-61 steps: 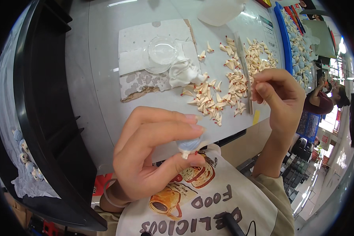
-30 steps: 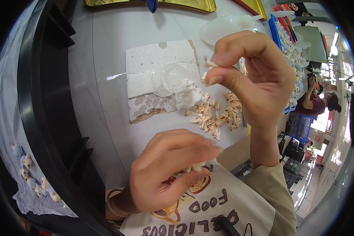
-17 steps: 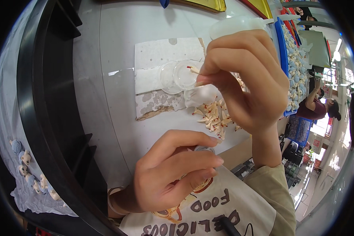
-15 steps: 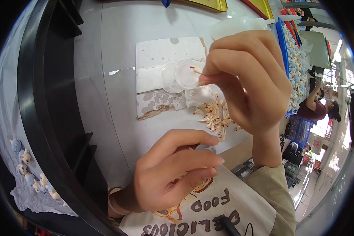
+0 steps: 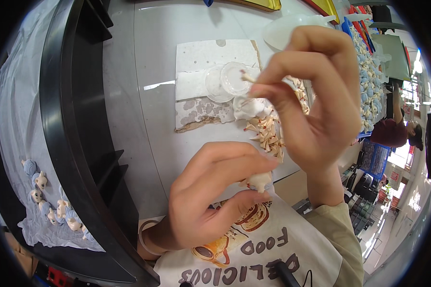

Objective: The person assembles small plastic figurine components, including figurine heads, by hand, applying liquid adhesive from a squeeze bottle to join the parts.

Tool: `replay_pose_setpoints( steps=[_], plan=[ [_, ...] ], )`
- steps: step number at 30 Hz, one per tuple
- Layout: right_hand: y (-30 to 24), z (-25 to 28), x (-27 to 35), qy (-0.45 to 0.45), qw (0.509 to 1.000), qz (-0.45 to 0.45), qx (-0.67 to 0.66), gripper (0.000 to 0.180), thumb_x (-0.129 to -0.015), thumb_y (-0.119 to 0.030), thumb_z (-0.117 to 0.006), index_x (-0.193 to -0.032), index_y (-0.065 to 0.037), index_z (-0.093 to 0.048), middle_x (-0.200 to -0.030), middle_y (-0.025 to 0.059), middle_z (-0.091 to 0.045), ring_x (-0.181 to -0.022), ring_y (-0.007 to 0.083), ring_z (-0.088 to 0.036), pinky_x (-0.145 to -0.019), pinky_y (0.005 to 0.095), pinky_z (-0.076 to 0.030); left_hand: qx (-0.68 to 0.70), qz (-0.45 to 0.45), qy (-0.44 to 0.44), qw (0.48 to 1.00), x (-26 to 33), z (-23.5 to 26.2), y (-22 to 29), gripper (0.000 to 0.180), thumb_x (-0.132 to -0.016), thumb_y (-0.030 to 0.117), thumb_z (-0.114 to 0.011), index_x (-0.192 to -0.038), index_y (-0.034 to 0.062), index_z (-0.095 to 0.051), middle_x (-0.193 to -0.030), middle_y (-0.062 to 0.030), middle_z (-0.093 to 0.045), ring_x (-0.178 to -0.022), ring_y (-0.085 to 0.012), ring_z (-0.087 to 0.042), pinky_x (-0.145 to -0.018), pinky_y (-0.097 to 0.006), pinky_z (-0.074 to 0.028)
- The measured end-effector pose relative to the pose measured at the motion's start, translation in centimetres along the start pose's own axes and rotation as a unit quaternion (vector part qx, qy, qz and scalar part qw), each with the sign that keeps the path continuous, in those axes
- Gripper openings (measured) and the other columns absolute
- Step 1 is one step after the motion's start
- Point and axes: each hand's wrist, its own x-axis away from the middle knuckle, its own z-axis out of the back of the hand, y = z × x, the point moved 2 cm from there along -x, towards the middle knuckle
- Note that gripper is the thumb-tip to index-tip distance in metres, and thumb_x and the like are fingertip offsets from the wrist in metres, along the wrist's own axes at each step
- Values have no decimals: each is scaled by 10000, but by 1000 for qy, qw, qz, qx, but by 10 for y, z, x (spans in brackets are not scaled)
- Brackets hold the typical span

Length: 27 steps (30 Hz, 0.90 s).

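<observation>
My right hand [image 5: 321,91] is raised on the right, thumb and forefinger pinching a small cream piece with a red tip [image 5: 247,77], slightly blurred. Lower down, my left hand [image 5: 215,196] curls around a small cream-and-blue figurine [image 5: 259,181], partly covered by the fingers. Between the hands and farther back lies a pile of cream pointed pieces with red tips [image 5: 268,134]. Beyond the pile, two round clear shallow dishes [image 5: 218,88] overlap on a worn white board [image 5: 191,60]. Crumpled white material [image 5: 246,109] touches the board's near right part.
A black rack [image 5: 64,143] runs along the left; past it, several blue-and-cream figurines [image 5: 40,181] lie on thin white sheeting. A translucent squeeze bottle [image 5: 282,31] lies at the back. On the right, a blue tray [image 5: 345,28] holds many figurines, and a person in dark red [image 5: 388,133] sits beyond.
My left hand has turned, exposing the figurine's cream part between thumb and fingers. The right hand, still pinching the red-tipped piece, has moved slightly up. The whole view has shifted a little.
</observation>
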Motion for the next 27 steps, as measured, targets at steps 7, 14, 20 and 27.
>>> replay_pose_setpoints(
  steps=[7,14,20,27],
  plan=[
    [-4,31,30,12,983,-92,-161,230,-752,-153,-731,-813,-20,-553,-918,84,-462,-786,140,-424,-701,238,-342,68,-51,69,994,3,-1,-7,394,-795,86,-704,-1114,-58,-524,-1062,-167,-513,-978,-251,-588,-825,-363,-511],
    [-20,32,55,-26,973,-133,-189,210,-719,-146,-741,-770,-87,-547,-863,83,-453,-776,151,-417,-678,242,-336,134,16,160,978,3,-9,-1,469,-801,241,-719,-1120,-36,-515,-1037,-170,-558,-904,-240,-614,-790,-332,-501],
    [-23,30,54,-19,976,-126,-175,229,-716,-175,-759,-789,-78,-565,-863,83,-444,-730,142,-425,-620,237,-339,100,41,179,978,3,-10,1,495,-787,265,-735,-1118,-32,-518,-1025,-166,-562,-898,-221,-610,-792,-311,-490],
    [-31,26,54,6,984,-135,-120,202,-657,-120,-775,-743,-79,-596,-836,73,-452,-671,123,-429,-574,245,-333,79,23,171,982,7,-6,-3,504,-763,255,-758,-1101,-50,-544,-983,-129,-559,-897,-171,-584,-795,-255,-458]
  ],
)
